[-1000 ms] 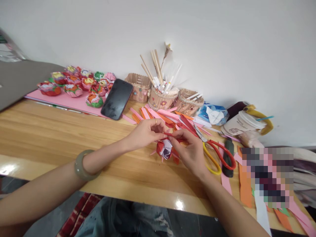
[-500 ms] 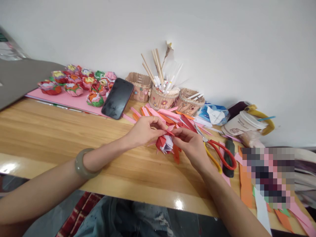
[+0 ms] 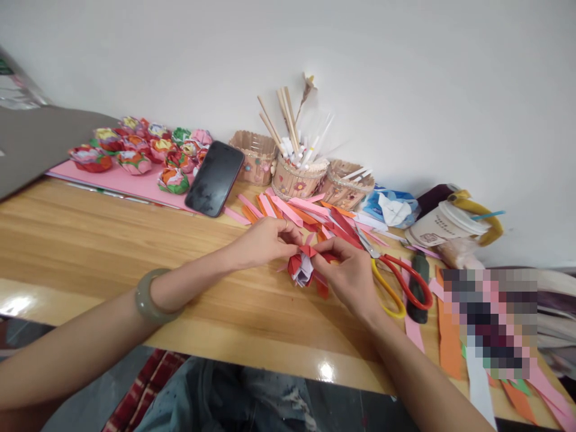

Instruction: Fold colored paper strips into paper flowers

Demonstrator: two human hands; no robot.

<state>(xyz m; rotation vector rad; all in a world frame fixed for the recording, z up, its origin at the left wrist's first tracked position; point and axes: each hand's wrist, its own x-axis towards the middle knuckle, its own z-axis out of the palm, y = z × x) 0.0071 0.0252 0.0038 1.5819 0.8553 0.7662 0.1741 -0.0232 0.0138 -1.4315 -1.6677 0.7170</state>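
Between my two hands is a folded paper flower (image 3: 302, 269) with red outer petals and a white-lilac centre, just above the table. My left hand (image 3: 267, 243) pinches its far left edge with thumb and forefinger. On its right side, the fingers of my right hand (image 3: 344, 270) close on a red petal. Scissors (image 3: 400, 276) with red and yellow handles lie just right of my right hand. Folded pink, orange and red paper strips (image 3: 292, 210) are heaped behind the flower.
Finished paper flowers (image 3: 135, 162) stand on pink sheets (image 3: 112, 186) at the left, with a phone (image 3: 215, 179) beside them. Decorated baskets (image 3: 299, 180) line the wall. A paper cup (image 3: 443, 225), a tissue pack (image 3: 389, 207) and a dark bottle (image 3: 418, 288) are on the right.
A red petal at the flower's top, raised before, now lies folded down over it. Both hands have shifted slightly, still holding the flower.
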